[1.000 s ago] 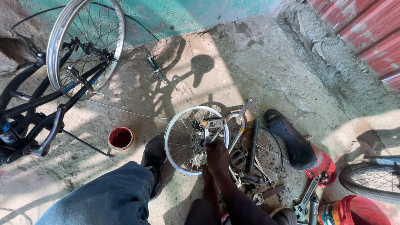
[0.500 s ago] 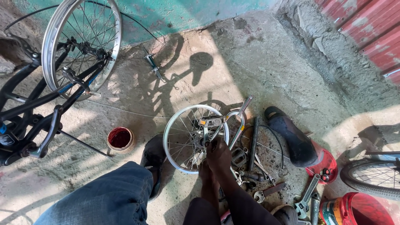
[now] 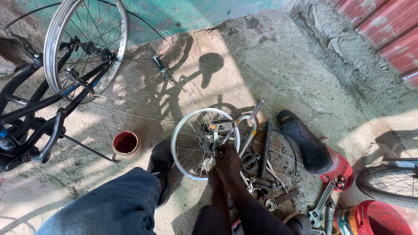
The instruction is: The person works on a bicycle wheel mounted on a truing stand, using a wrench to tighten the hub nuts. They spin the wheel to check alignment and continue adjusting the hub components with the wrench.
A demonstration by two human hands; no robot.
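Right hand (image 3: 227, 162), fingers closed at the hub of the small spoked wheel (image 3: 191, 130) lying flat just left of it; left hand (image 3: 214, 177) directly beneath, grip not discernible; bicycle fork (image 3: 249, 124) extends up-right.

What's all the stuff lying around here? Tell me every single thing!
small wheel: 1, silver, middle, on the ground
big wheel: 1, silver, top left, on a black bike frame
fork: 1, silver, beside the small wheel
pot: 1, red inside, left of the small wheel
boot: 1, black, right of middle
spanners: several, grey, bottom right
bucket: 1, red, bottom right corner
tyre: 1, black, right edge
shoe: 1, black, on the person's foot
leg: 1, blue jeans, bottom left
hands: both together at the small wheel's hub
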